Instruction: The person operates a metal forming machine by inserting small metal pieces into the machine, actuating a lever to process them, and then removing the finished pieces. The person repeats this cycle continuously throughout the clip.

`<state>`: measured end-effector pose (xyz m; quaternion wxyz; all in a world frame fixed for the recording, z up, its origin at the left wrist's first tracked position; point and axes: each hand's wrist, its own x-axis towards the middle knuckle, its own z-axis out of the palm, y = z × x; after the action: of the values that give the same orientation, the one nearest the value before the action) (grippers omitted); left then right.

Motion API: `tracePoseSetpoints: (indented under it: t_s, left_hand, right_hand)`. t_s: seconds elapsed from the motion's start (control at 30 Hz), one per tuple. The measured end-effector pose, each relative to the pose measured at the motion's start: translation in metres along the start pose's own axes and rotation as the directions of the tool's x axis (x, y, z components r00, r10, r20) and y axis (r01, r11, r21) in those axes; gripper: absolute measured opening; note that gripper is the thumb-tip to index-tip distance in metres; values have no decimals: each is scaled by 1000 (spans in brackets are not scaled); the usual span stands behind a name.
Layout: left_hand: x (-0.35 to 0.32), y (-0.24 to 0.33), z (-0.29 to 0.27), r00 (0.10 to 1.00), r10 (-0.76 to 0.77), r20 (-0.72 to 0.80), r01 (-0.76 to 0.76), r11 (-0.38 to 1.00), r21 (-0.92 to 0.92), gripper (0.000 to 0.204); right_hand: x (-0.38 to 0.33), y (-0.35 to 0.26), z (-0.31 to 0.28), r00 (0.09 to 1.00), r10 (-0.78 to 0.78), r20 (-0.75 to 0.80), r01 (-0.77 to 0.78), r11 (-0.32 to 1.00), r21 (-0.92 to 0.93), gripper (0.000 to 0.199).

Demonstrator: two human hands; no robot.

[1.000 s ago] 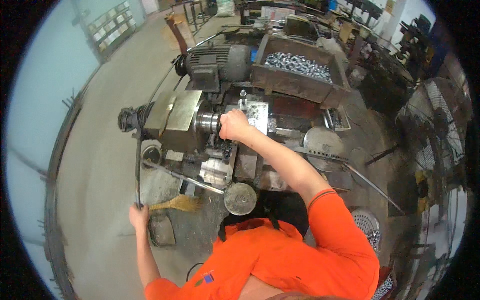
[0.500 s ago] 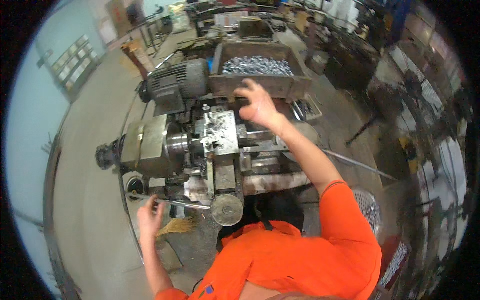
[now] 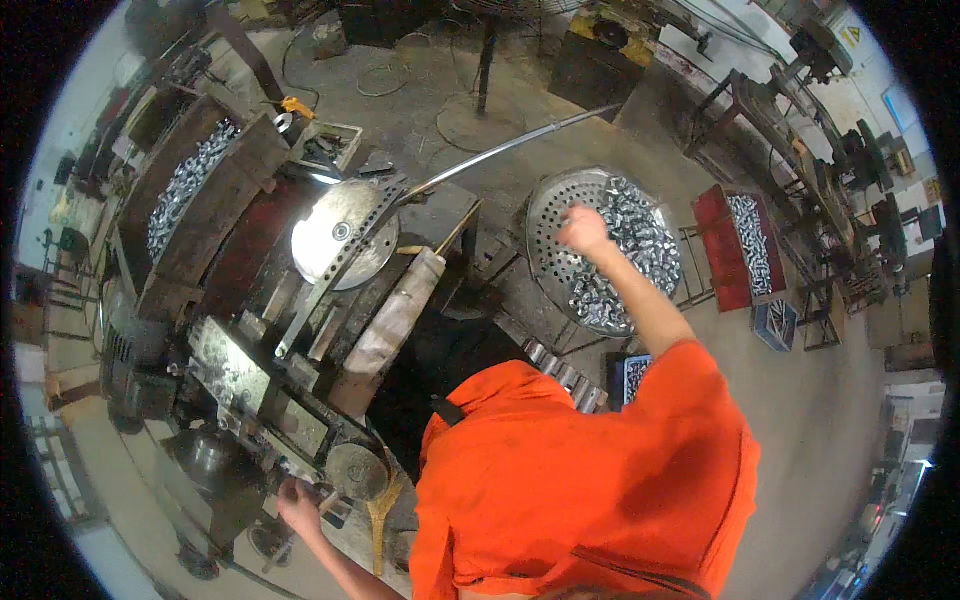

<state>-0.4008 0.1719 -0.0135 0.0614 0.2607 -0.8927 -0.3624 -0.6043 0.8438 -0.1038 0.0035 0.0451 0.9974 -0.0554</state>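
Observation:
My right hand [image 3: 584, 231] is over a round perforated metal basin [image 3: 548, 205], at the left side of a heap of shiny metal parts [image 3: 632, 250]. Its fingers look curled; whatever they may hold is hidden. Low on the left, my left hand [image 3: 298, 505] closes at a metal lever [image 3: 327, 501] beside the round knob [image 3: 357, 472] of a greasy machine; its fingers are partly blurred. A metal block [image 3: 230, 362] sits on the machine above that hand. Farther along stands a shiny round disc [image 3: 343, 233] with a perforated bar across it.
Metal parts fill a wooden box [image 3: 222, 205] at the left and a red bin [image 3: 712, 240] at the right. A small blue crate [image 3: 775, 325] stands below the bin. A long metal rod [image 3: 500, 152] slants above the basin. A straw brush [image 3: 379, 525] lies near the knob.
The view has turned to the right. My right hand has gone from above the machine to the basin, its spread fingers now curled. My left hand stays by the lever, nearer the knob.

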Motion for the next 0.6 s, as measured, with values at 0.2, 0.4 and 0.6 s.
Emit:
tracePoseSetpoints:
  t_s: [0.2,0.4,0.6]
  left_hand:
    - [-1,-73,-8,956,214,-199,-166,959,230,12]
    - [7,-36,-8,993,-38,-113,75,937,342,22]
    - [-17,-16,-13,974,-39,-223,125,916,382,22]
  right_hand:
    - [44,30,-44,864,458,208,-428,887,-175,43]
    - [51,100,13,970,138,202,-32,891,-452,33]
    - [64,92,5,955,150,254,-41,921,-387,30]
